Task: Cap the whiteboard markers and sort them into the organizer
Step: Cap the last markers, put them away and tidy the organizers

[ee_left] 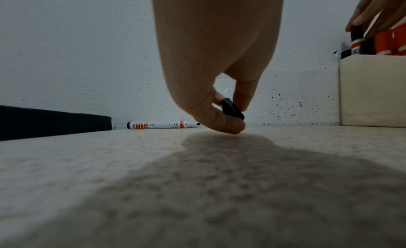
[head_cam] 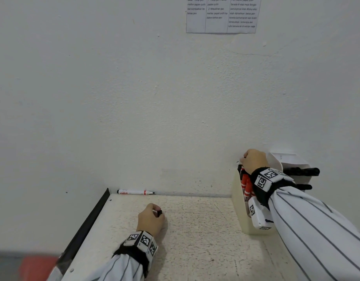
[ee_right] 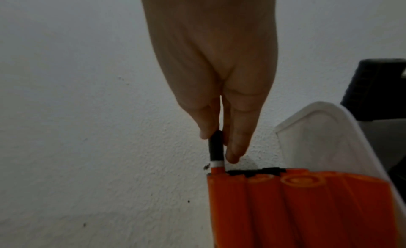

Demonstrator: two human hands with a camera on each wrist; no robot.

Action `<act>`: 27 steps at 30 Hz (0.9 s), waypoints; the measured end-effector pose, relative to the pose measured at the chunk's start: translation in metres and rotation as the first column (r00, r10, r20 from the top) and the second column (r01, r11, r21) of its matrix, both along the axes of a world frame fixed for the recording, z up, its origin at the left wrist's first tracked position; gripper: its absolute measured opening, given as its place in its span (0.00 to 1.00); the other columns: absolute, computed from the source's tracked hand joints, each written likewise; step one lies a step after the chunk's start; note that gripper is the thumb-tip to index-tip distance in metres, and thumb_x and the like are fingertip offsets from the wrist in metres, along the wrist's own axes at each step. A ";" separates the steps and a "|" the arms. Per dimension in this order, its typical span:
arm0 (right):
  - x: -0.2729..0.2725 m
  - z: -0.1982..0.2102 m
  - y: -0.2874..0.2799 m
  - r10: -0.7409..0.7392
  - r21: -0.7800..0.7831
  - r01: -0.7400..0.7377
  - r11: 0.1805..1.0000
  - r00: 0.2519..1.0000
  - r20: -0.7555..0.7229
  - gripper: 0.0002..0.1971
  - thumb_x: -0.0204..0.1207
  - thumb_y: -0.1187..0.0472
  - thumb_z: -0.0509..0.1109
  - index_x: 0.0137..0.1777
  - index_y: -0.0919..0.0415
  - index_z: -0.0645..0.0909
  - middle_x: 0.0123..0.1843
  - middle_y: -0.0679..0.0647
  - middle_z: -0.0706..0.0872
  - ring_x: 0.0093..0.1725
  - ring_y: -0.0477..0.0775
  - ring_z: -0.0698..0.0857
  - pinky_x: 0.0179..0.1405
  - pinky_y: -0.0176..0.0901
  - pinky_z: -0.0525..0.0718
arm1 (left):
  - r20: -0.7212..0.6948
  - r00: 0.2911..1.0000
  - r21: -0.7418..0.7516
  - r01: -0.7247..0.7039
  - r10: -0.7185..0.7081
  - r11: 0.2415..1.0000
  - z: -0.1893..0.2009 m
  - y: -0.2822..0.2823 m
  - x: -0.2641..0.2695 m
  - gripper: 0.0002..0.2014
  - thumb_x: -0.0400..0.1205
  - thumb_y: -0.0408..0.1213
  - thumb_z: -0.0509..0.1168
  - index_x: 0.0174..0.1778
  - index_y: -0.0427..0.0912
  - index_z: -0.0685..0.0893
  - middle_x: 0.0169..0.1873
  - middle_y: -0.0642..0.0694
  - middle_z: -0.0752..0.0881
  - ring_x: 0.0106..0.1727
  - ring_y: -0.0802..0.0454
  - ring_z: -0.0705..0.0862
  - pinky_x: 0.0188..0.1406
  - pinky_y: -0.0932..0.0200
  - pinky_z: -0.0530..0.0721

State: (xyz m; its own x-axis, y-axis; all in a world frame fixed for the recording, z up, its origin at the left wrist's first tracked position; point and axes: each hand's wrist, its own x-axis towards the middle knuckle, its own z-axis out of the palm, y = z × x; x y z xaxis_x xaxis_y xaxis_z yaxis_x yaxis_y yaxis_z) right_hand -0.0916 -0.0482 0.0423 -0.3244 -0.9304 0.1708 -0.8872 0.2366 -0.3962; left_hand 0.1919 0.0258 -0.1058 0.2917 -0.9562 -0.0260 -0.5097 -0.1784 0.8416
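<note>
My left hand (head_cam: 152, 217) rests on the speckled table (head_cam: 195, 230) and pinches a small black cap (head_cam: 159, 212) (ee_left: 232, 109) between thumb and fingers. An uncapped white marker (head_cam: 135, 192) (ee_left: 162, 125) lies against the wall at the table's far edge, tip pointing right. My right hand (head_cam: 254, 160) is over the cream organizer (head_cam: 238, 201) (ee_left: 371, 90) at the right, its fingertips (ee_right: 232, 151) pinching the black cap of a marker (ee_right: 216, 151) (ee_left: 356, 38) that stands in the organizer's back corner. Several orange-capped markers (ee_right: 296, 199) (head_cam: 247, 185) fill the organizer.
A black rail (head_cam: 87, 226) runs along the table's left edge. The white wall (head_cam: 154, 98) rises right behind the table, with a printed sheet (head_cam: 222, 14) taped high up. A dark object (head_cam: 300, 171) sits behind the organizer at the right.
</note>
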 end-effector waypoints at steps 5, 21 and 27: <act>0.005 0.012 -0.002 0.037 0.140 -0.015 0.990 0.987 -0.155 0.13 0.82 0.67 0.57 0.60 0.67 0.81 0.62 0.61 0.84 0.63 0.61 0.82 0.58 0.43 0.78 | -0.001 1.000 0.012 0.001 -0.001 1.000 0.000 0.000 -0.001 0.04 0.79 0.33 0.66 0.43 0.43 0.77 0.39 0.45 0.81 0.44 0.49 0.78 0.43 0.64 0.72; 0.017 0.019 0.009 0.171 0.404 -0.005 0.915 0.911 -0.375 0.16 0.85 0.64 0.53 0.67 0.67 0.76 0.69 0.60 0.79 0.68 0.59 0.78 0.64 0.43 0.75 | -0.023 1.000 0.007 -0.010 0.010 1.000 0.002 0.002 -0.001 0.11 0.77 0.32 0.67 0.35 0.50 0.73 0.36 0.47 0.80 0.43 0.49 0.79 0.43 0.64 0.73; 0.020 0.018 0.013 0.193 0.464 0.000 0.886 0.909 -0.369 0.16 0.86 0.64 0.54 0.69 0.68 0.75 0.71 0.60 0.77 0.70 0.59 0.77 0.66 0.43 0.73 | -0.027 0.999 -0.004 -0.017 0.017 1.000 0.004 0.003 -0.001 0.13 0.78 0.31 0.67 0.33 0.51 0.72 0.35 0.47 0.79 0.42 0.49 0.79 0.42 0.64 0.72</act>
State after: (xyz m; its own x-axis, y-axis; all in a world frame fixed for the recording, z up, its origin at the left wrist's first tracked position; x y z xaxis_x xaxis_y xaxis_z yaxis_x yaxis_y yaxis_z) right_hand -0.0718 -0.0352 0.0603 -0.2240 -0.9589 -0.1743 -0.9715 0.2056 0.1176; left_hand 0.1909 0.0293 -0.1020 0.3076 -0.9510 -0.0304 -0.4837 -0.1838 0.8557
